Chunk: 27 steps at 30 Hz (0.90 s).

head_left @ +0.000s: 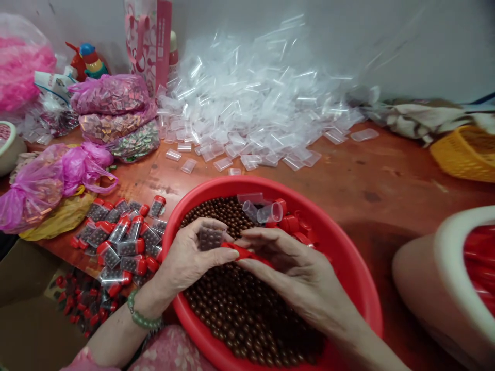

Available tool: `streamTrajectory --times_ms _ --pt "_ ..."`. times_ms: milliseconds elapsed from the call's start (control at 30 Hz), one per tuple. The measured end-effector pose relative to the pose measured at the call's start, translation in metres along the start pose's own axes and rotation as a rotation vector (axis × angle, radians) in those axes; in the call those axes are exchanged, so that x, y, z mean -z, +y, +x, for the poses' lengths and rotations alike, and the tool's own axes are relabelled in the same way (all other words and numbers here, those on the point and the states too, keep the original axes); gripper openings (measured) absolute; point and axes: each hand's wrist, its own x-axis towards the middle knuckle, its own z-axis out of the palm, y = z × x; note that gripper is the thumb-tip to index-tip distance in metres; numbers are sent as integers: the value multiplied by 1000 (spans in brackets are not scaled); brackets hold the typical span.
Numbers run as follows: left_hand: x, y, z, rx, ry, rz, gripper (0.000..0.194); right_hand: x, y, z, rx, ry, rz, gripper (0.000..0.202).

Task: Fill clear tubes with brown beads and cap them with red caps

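Note:
My left hand (pixel 184 260) grips a small clear plastic container (pixel 210 238) filled with dark brown balls. Fingers of my right hand (pixel 299 273) pinch a red plastic cap (pixel 247 252), which meets the container's end near my left thumb; whether it is seated cannot be made out. Both hands are over a red basin (pixel 369 304) holding many brown balls (pixel 232 314). Inside its far side lie a few empty clear tubes (pixel 269 212) and loose red caps (pixel 289 223).
Filled red-capped containers (pixel 131 247) pile left of the basin, with more in a box (pixel 27 314) below. Behind rises a heap of clear empty tubes (pixel 263 118). Pink bags (pixel 112 95) stand left; a pale bucket (pixel 421 273) of red pieces and yellow basket (pixel 460 154) are right.

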Motion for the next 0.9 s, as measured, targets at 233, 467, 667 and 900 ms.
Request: streamTrajectory --times_ms 233,467,667,900 --pt "3 2 -3 -24 84 95 32 10 1 -4 -74 38 24 24" --pt "4 0 -2 -61 75 139 28 16 -3 0 -102 176 -14 19" --pt "4 2 -5 9 42 134 27 10 -13 5 115 121 -279 18" --pt "6 0 -6 -19 25 65 23 -9 -9 -2 534 -72 -656 39"
